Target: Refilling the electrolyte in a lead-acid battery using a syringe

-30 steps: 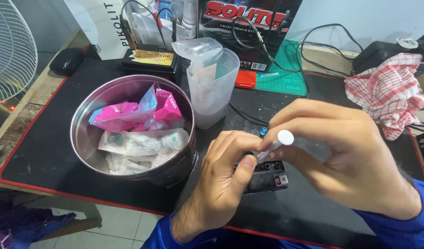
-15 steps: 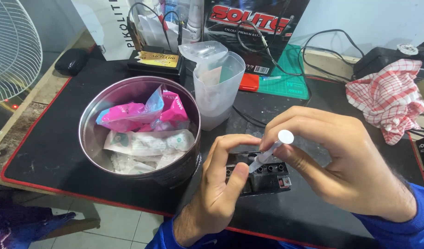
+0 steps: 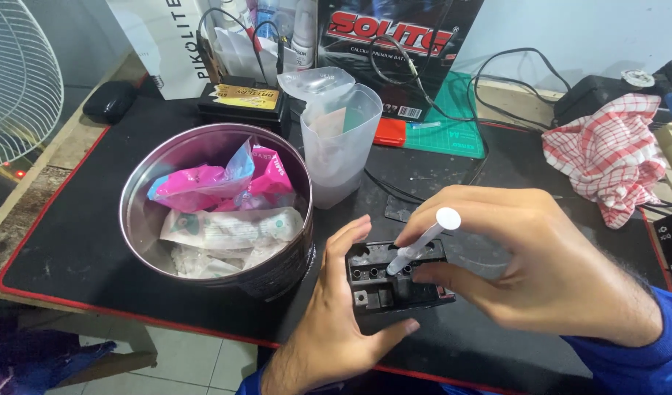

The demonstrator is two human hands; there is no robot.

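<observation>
1. A small black battery block (image 3: 394, 281) lies flat on the black mat (image 3: 80, 241) of the tabletop, near the front edge and just right of the round metal tin (image 3: 142, 219). Its top face shows a row of small openings.
2. The left hand (image 3: 336, 322) bears against the block's left end. Its fingers (image 3: 350, 234) are extended and held close together along that side, and the thumb lies along the front lower edge. The block sits between thumb and fingers, steadied rather than lifted.
3. The right hand (image 3: 548, 271) arches over the block's right half. Thumb and fingers pinch a small white syringe (image 3: 420, 245), which is tilted, plunger cap up and to the right, tip down at the block's top face. Whether the tip touches an opening cannot be determined.
4. The metal tin is open. It holds pink plastic packets (image 3: 219, 183) towards the rear, and pale, clear-wrapped packets (image 3: 233, 227) towards the front.
5. A translucent plastic jug (image 3: 339, 143) stands upright just behind the tin, touching or nearly touching its rim. Its hinged lid stands open, and folded paper shows inside.
6. A red-and-white checked cloth (image 3: 610, 157) lies crumpled at the right rear, well apart from both hands.
</observation>
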